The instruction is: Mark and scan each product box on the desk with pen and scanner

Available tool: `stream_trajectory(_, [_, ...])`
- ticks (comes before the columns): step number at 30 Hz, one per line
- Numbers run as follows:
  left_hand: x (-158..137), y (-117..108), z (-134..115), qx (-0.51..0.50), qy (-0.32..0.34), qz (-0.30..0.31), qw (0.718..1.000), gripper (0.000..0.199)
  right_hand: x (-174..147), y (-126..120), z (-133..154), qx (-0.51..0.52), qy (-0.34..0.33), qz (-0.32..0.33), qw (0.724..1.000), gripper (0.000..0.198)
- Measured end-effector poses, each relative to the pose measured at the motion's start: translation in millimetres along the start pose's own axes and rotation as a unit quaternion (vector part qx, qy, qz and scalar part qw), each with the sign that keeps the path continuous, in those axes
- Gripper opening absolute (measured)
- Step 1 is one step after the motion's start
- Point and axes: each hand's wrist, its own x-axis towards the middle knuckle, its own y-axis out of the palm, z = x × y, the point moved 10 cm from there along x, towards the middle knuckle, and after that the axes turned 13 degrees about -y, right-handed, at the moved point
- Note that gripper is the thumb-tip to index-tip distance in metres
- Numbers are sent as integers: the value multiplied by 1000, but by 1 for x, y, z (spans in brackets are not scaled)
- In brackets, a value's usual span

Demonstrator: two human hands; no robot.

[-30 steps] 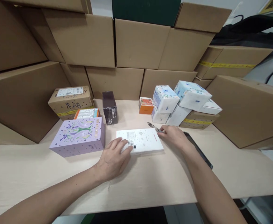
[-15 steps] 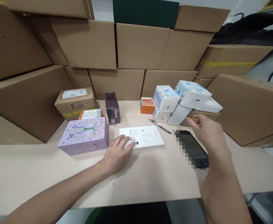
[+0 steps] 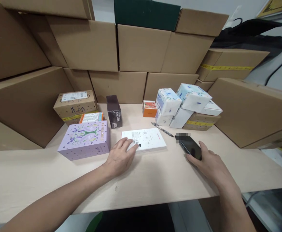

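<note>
My left hand [image 3: 120, 157] lies on the left end of a flat white box [image 3: 150, 138], its fingers resting on the top face and slightly apart. On the right, my right hand [image 3: 210, 162] grips the near end of a black handheld terminal [image 3: 191, 146], thumb along one side and fingers along the other. The terminal's far end is blurred out, and its lower part is hidden by the hand. Between the white box and the terminal lies a pen [image 3: 164, 129]. Left of my left hand stands a purple box [image 3: 84, 141] with a printed pattern.
Behind the purple box are an orange-and-white box [image 3: 92, 117] and a taped carton [image 3: 74, 106]. A dark box [image 3: 114, 111], a small orange box [image 3: 149, 109] and several tissue packs [image 3: 168, 101] stand farther back. Large cardboard boxes [image 3: 121, 87] wall the table [image 3: 155, 180].
My right hand has come down from above the table and closed round the near end of the handheld terminal. My left hand stays on the white box. The view has shifted slightly.
</note>
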Motion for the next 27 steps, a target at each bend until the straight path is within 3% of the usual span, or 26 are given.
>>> stream_trajectory(5, [2, -1, -4, 6, 4, -7, 1000, 32, 3, -31, 28, 99, -35, -56, 993, 92])
stream_trajectory(9, [4, -1, -2, -10, -9, -1, 1000, 32, 15, -60, 78, 207, -121, -108, 965, 84])
stream_trajectory(11, [5, -1, -2, -20, -10, 0, 1000, 32, 28, -64, 106, 263, -159, -114, 945, 85])
stream_trajectory(15, [5, -1, -1, -36, -11, 3, 999, 29, 50, -48, 148, 316, -204, -119, 919, 93])
stream_trajectory(23, [10, -5, -5, -101, -11, -10, 995, 34, 34, -18, 159, 221, -212, -125, 944, 93])
stream_trajectory(27, [19, 0, -7, -150, -74, 60, 984, 49, 31, -12, 162, 181, -208, -108, 955, 91])
